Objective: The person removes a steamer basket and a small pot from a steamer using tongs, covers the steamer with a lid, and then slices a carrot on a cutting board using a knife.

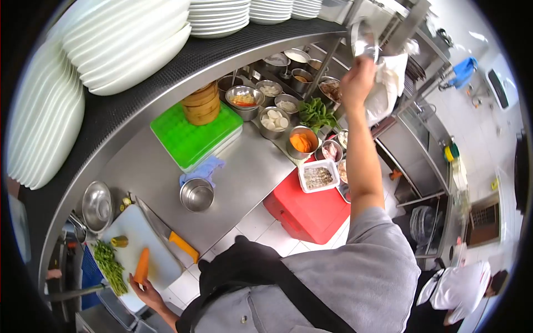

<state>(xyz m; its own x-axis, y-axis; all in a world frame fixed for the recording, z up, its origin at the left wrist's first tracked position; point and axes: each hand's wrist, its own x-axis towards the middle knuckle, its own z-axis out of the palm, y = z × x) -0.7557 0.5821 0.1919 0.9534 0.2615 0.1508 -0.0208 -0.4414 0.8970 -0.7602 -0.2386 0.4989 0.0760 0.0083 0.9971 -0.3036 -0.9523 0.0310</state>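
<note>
Steel counter (239,188) in a cramped, white-tiled kitchen; both hands loaded.
L to R: white rectangular cutting board (158,252); left hand (146,294) at its edge, fingers pinched on near end of tapered orange carrot (142,266); yellow-handled steel knife (180,244); red plastic box (302,213); right hand (358,83) raised, closed on shiny round metal bowl (364,41), well apart from carrot.

Carrot (142,266) over the cutting board (165,262), between leafy greens (110,267) left and knife (165,231) right
</note>
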